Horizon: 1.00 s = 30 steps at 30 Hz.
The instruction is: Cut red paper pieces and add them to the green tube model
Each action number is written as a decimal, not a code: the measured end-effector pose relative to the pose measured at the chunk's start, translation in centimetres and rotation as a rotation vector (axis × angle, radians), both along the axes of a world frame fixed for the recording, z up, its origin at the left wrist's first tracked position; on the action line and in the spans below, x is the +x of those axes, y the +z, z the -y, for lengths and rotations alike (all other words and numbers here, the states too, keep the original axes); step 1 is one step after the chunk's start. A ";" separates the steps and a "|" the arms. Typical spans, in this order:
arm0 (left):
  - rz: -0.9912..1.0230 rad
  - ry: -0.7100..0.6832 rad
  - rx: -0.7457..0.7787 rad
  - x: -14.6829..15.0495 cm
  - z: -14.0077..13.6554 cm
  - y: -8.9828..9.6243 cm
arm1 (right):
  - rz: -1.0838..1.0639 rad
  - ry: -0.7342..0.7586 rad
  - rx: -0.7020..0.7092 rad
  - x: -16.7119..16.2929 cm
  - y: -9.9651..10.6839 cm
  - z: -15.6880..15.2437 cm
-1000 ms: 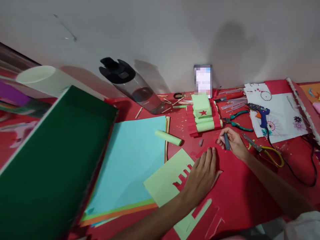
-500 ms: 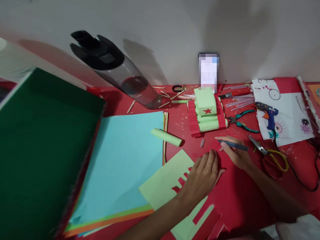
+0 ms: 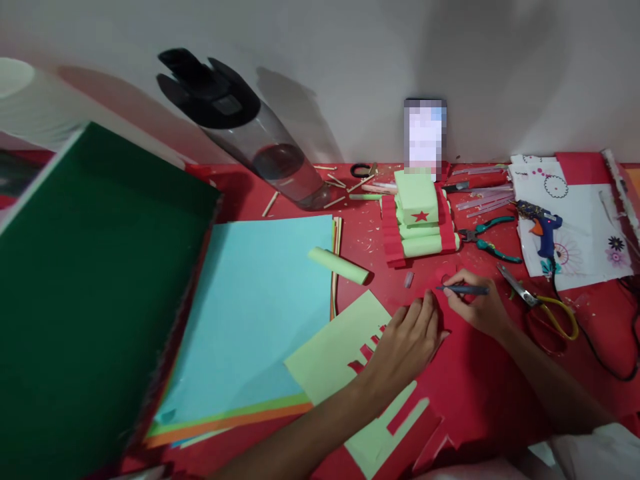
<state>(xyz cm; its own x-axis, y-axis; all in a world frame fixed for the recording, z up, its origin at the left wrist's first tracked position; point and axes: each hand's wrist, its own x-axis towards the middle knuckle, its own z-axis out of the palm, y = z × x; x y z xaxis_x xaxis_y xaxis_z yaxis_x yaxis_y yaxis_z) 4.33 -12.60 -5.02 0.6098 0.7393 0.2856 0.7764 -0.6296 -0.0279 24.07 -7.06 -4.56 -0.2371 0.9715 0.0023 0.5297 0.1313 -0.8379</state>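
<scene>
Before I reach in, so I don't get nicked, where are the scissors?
In the head view, the scissors lie at the right on the red tabletop, beside the right hand and nearer the camera than the pliers and glue gun.

- Right sleeve point(image 3: 603, 452): off-white, shaded to grey; loose fabric, softly creased; ended around the elbow.
- Right forearm point(image 3: 543, 373): slim, bared below the sleeve.
- Left forearm point(image 3: 313, 433): slim, bared; upper part cut off by frame edge.
- Left hand point(image 3: 407, 337), right hand point(image 3: 483, 310): bare, slender-fingered.
</scene>
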 end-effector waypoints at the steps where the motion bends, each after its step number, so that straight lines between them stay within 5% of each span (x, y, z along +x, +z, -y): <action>1: -0.002 -0.001 0.002 0.0 -0.1 0.0 | -0.001 -0.005 -0.005 0.1 -0.1 0.0; 30: 0.040 -0.047 -0.093 -0.9 -1.2 0.0 | 0.002 -0.020 0.042 0.0 -0.9 -0.1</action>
<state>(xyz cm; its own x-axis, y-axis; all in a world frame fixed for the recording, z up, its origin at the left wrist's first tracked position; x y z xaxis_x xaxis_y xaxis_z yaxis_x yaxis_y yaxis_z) 3.42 -11.37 -5.06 0.6338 0.7348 0.2416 0.7454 -0.6636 0.0631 24.09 -6.93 -5.49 -0.2181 0.9750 0.0432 0.5339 0.1563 -0.8310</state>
